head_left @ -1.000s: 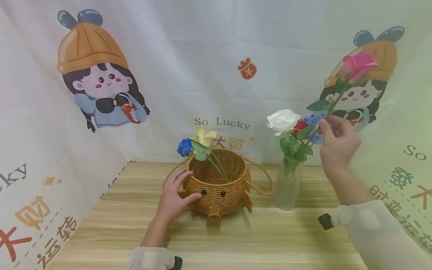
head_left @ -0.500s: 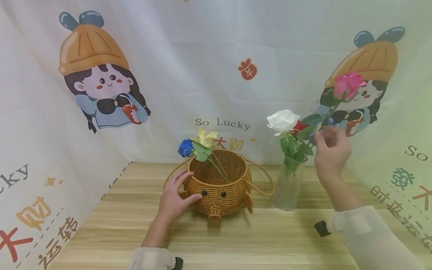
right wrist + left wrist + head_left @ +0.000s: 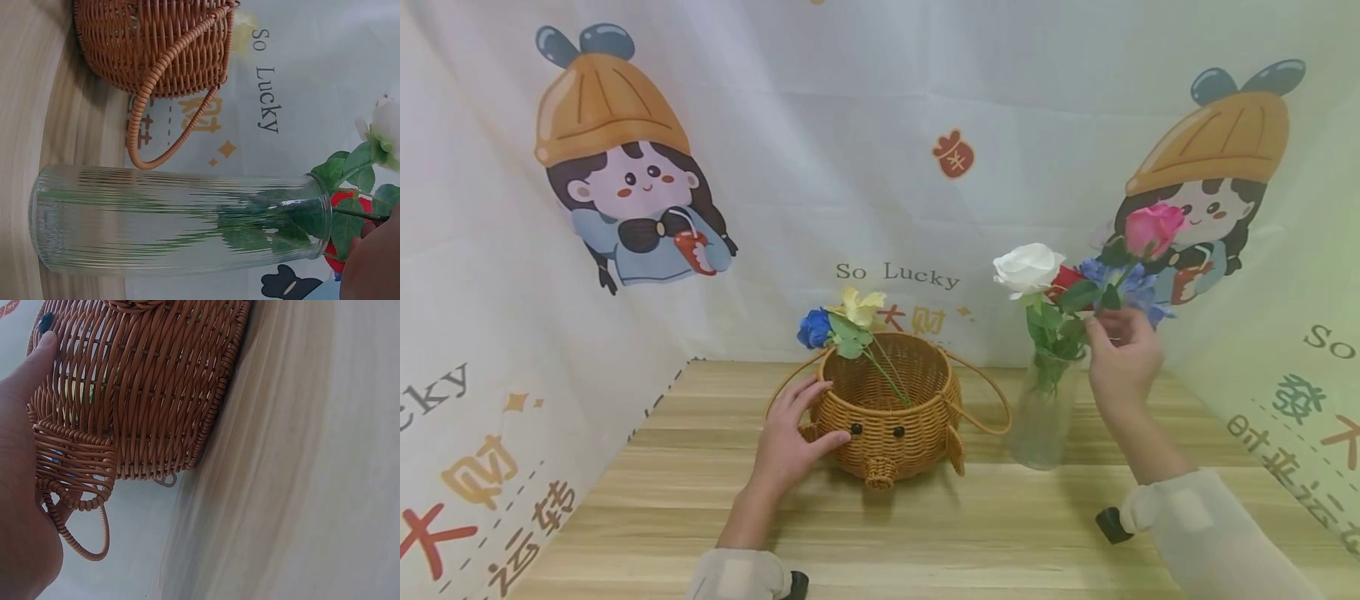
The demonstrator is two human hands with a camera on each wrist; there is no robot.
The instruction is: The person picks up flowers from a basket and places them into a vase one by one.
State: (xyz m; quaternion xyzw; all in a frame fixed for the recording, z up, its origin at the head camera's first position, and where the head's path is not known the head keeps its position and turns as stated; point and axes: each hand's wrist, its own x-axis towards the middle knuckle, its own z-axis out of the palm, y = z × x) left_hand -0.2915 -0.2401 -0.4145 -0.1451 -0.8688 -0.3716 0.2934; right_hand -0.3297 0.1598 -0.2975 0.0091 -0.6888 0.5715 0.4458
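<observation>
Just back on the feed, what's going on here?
A person's right hand is pinching the stem of a pink rose beside the mouth of a clear vase with a white rose and a red flower in it. The left hand holds the side of a wicker basket, where a blue flower and a yellow flower lean over the rim.

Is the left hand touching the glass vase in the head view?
No, the left hand is on the side of the wicker basket, apart from the glass vase.
</observation>
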